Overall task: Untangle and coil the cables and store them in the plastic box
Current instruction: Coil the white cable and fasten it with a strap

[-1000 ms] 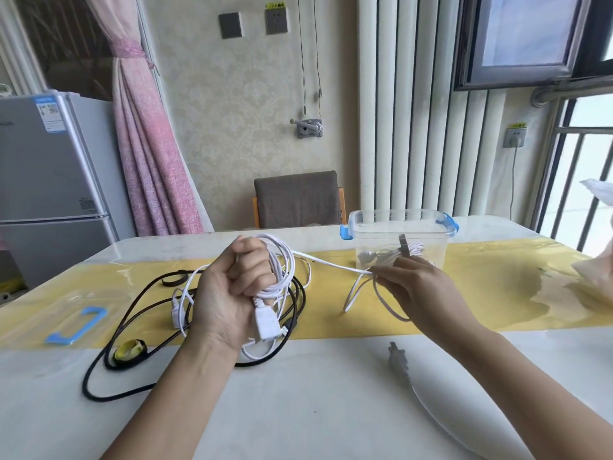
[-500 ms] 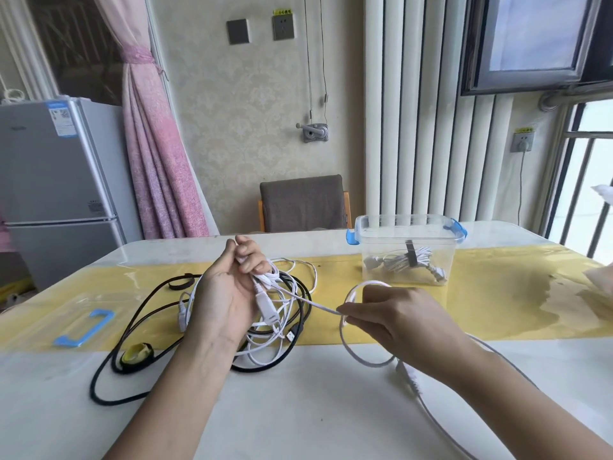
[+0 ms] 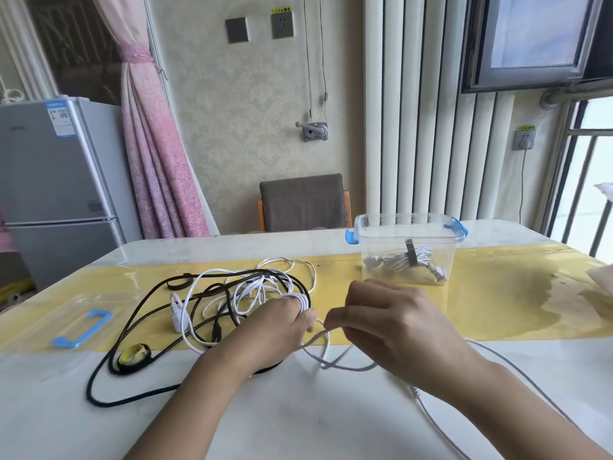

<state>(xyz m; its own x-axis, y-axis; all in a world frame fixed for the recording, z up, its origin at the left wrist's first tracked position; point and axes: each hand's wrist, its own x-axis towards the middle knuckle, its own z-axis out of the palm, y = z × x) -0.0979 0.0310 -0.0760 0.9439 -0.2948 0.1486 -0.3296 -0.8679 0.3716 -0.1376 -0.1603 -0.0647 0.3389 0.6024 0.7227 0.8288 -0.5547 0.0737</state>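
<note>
A tangle of white cable (image 3: 252, 290) and black cable (image 3: 139, 323) lies on the table left of centre. My left hand (image 3: 275, 330) rests low on the tangle's right edge and grips several white loops wound over its fingers. My right hand (image 3: 391, 323) pinches a white strand (image 3: 326, 348) that runs between both hands and trails off to the lower right. A clear plastic box (image 3: 406, 250) with blue clips stands behind my right hand; a coiled white cable (image 3: 403, 260) with a dark strap lies inside it.
The box's clear lid (image 3: 79, 327) with a blue handle lies flat at the far left. A yellow-and-black strap roll (image 3: 134, 355) sits inside the black cable's loop. A yellow runner (image 3: 514, 293) crosses the white table. A chair (image 3: 303, 202) stands behind the table.
My left hand has dropped from a raised position onto the table with its white loops. My right hand has moved closer to the left one, still pinching the white strand.
</note>
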